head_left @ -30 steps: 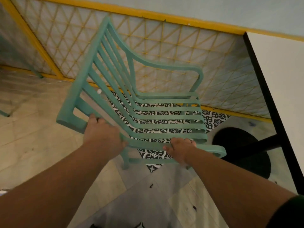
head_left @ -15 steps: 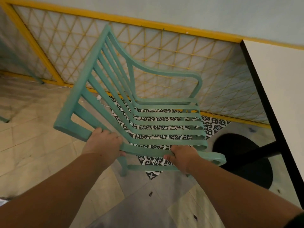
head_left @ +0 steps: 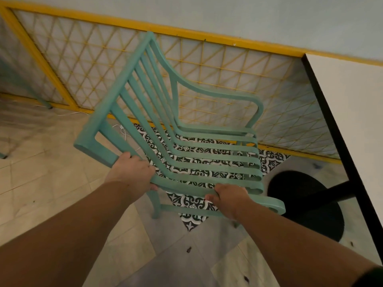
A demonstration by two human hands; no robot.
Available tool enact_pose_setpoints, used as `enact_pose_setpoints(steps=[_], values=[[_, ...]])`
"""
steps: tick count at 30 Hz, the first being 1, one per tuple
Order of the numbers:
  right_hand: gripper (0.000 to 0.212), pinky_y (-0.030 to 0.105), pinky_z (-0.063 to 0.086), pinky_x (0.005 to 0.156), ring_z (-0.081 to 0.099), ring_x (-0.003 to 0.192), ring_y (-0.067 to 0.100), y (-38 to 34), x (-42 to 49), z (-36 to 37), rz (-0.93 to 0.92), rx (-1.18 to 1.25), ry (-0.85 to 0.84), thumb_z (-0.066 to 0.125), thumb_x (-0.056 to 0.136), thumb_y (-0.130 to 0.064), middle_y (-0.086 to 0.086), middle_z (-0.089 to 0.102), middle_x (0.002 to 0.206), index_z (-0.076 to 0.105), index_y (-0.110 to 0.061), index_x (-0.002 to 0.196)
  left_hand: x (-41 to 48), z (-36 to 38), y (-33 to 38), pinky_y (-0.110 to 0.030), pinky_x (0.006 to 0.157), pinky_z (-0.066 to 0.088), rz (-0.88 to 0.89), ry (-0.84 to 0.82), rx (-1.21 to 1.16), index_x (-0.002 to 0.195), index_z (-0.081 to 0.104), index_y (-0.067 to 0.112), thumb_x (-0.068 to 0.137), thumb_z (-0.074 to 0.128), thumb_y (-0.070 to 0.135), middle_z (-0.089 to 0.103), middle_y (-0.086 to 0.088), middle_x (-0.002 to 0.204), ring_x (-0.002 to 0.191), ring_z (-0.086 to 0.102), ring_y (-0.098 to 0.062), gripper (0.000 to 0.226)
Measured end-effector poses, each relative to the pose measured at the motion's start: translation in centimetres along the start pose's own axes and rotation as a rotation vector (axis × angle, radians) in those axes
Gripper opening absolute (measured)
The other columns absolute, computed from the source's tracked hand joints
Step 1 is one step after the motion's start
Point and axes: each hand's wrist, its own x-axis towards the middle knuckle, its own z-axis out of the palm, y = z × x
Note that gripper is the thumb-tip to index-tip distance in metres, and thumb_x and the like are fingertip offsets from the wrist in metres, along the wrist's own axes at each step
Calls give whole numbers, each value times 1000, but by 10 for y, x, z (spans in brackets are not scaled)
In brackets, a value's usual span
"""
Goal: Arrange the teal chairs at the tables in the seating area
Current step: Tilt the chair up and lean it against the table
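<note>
so the teal chair (head_left: 186, 184) was tilted over, its slatted back leaning off to the left, sitting just left of the white-topped bench (head_left: 352, 121) and in front of the yellow lattice fence (head_left: 93, 65). Left hand (head_left: 132, 172) had its fingers curled round the near side rail right where the back meets the seat. Right hand (head_left: 230, 199) was wrapped over the same near rail further right, by the curled armrest end. Patterned black and white tiles (head_left: 192, 201) showed through the slats, and the bench's black round base (head_left: 300, 204) was on the floor to the right
</note>
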Motion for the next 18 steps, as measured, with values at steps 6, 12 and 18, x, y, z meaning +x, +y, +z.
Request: enact_pose_setpoints(steps=[6,12,18], values=[[53,44,44,96,61,98,22,1,6,-7,37,0,-19,31,98,-72,0,64,103,56,-25,107,15,-5,-2,-40,97,37,-2,-32,9,124,58,28,94,37,76,64,8,120,117,57,-20,60],[55,47,42,100,60,103,23,5,9,-14,52,6,-53,31,99,-71,1,63,109,55,-23,113,20,-9,0,-42,100,38,9,-13,20,130,55,24,96,39,73,62,4,123,117,56,-22,62],[67,50,16,127,27,150,33,-11,-44,-14,140,272,46,35,102,-61,11,35,159,32,-22,156,-52,-44,17,-38,124,-10,47,99,-533,164,5,24,105,23,59,7,3,172,159,0,-20,71]])
